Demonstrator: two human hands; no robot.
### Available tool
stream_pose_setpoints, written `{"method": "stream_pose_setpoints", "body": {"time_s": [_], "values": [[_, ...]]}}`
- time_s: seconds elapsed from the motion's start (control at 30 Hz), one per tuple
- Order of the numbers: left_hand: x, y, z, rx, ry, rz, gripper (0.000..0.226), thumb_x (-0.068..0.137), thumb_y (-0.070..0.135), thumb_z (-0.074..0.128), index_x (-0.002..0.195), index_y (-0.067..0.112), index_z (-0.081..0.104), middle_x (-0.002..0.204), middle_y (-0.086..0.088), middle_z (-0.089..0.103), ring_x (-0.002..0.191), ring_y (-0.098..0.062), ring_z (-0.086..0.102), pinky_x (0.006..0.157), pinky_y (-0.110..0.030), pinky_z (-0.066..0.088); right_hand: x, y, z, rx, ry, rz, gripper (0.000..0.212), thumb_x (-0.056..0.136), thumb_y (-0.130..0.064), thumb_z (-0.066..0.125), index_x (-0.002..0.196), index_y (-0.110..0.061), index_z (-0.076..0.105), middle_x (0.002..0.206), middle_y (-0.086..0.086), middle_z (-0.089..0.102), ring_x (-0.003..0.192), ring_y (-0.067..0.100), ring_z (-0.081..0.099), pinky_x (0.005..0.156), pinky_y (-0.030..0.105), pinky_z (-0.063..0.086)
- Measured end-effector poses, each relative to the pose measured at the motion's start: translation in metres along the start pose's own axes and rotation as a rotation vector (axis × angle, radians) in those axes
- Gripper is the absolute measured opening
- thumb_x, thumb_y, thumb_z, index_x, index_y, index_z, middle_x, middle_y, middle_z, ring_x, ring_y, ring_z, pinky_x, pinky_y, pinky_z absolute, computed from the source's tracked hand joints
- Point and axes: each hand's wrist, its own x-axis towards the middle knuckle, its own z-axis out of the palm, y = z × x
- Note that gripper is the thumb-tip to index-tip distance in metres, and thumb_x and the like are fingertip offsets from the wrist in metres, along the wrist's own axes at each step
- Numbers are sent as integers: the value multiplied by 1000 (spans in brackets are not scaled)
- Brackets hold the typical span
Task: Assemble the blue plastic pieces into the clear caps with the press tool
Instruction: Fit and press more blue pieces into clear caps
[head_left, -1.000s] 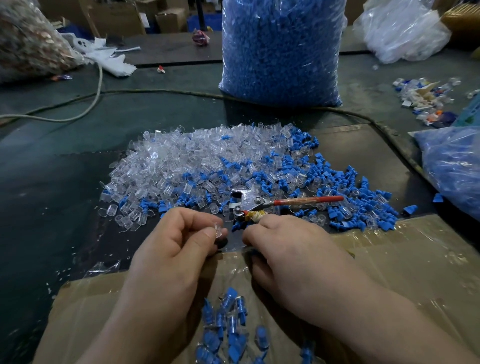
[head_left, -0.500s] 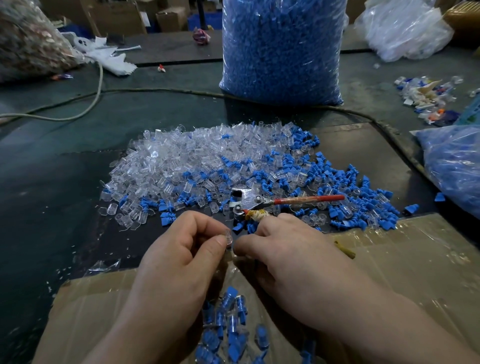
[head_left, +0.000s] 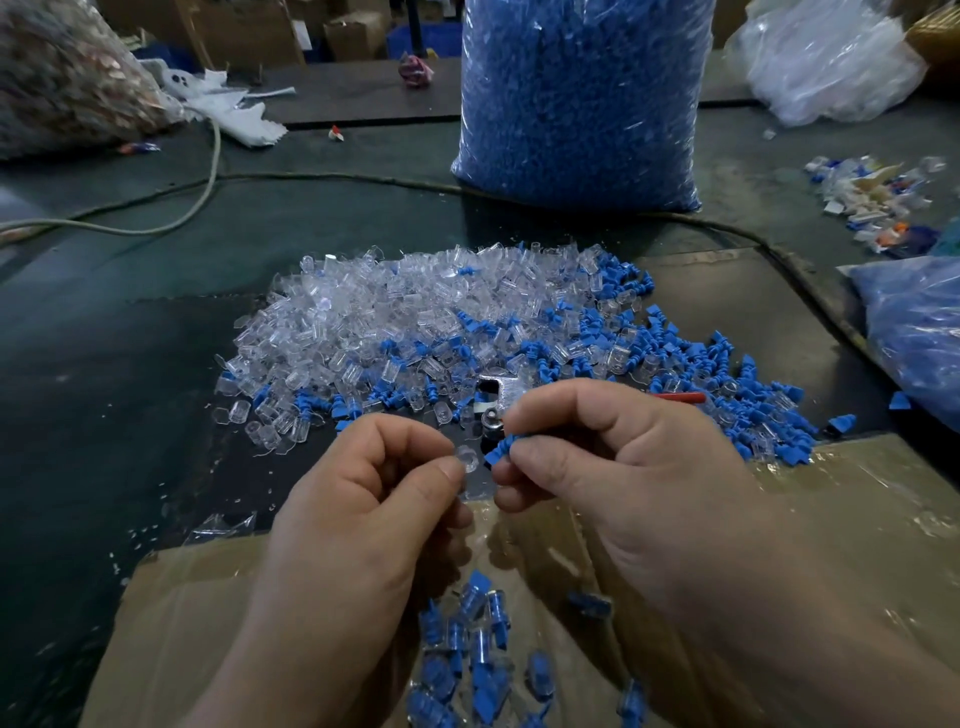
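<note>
Since half a second ago both hands have risen and drawn slightly apart. Right hand (head_left: 623, 467) pinches a blue piece (head_left: 500, 451) between thumb and forefinger; left hand (head_left: 363, 499) pinches a clear cap (head_left: 467, 460) at its fingertips. Piece and cap sit just beside each other, a sliver apart, the piece's long axis slanting down-left toward the cap. Just behind the knuckles lies the press tool (head_left: 493, 400), its red handle running right, against the loose pile (head_left: 415, 322) of caps and pieces.

- No text, brand, number or sign can be read anywhere.
- A cardboard box (head_left: 260, 31) at the back shows a pale patch, perhaps a label, too blurred to read.
</note>
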Motion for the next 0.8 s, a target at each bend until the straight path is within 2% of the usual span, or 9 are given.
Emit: {"method": "stream_pose_setpoints", "body": {"time_s": [0.17,0.27,0.4,0.5,0.6,0.67,0.73,0.77,0.8], "values": [[-2,8,3,-96,-78,3,33,54,43,74,80,24,73,70,-15,69,59,-22,67,54,-26,53,-2,5,3,-552,-3,-361,14,88,-16,68,93,-29,70,95,-17,62,98,4,60,83,16,48],[-3,11,4,-121,-119,-2,33,54,41,74,81,21,74,68,-16,68,60,-23,66,54,-27,54,0,8,4,-644,14,-427,10,89,-19,68,94,-28,69,96,-17,59,97,4,58,81,14,45],[-2,12,5,-204,-122,-39,29,53,32,74,78,19,74,67,-13,67,57,-20,65,48,-24,52,0,10,4,-684,33,-458,12,89,-33,57,97,-29,66,95,-18,58,93,1,58,79,19,47],[-3,12,8,-248,-122,-42,21,57,24,75,77,17,74,66,-14,66,55,-20,65,47,-24,52,-1,12,4,-773,26,-487,15,94,-33,53,101,-27,66,96,-16,59,89,5,58,74,27,49],[-3,11,8,-152,-105,20,17,70,8,84,78,19,73,65,-13,65,55,-23,62,51,-29,53,-1,12,5,-843,3,-529,22,96,-30,49,108,-22,66,101,-9,61,94,13,58,75,35,51],[-1,9,6,-33,-55,50,20,74,6,81,79,23,72,64,-12,64,56,-26,58,54,-37,52,0,11,4,-922,-3,-546,27,92,-32,49,112,-24,63,109,-6,59,104,17,55,83,37,51],[1,8,4,17,-22,49,22,77,4,75,78,25,70,61,-10,63,54,-26,57,53,-39,51,4,12,-1,-1119,23,-453,41,87,-44,46,126,-33,51,131,-2,52,129,23,43,105,43,42],[1,9,3,20,-16,40,25,79,1,73,78,26,70,59,-9,63,51,-24,58,50,-35,52,7,13,-6,-1232,29,-340,54,86,-51,46,138,-39,36,148,-1,39,143,23,24,115,44,26],[1,10,2,17,-20,25,28,81,-2,71,76,26,69,57,-9,62,48,-23,58,47,-30,51,11,14,-13,-1308,20,-203,70,85,-59,45,146,-44,15,159,-3,17,149,21,2,118,43,9]]}}
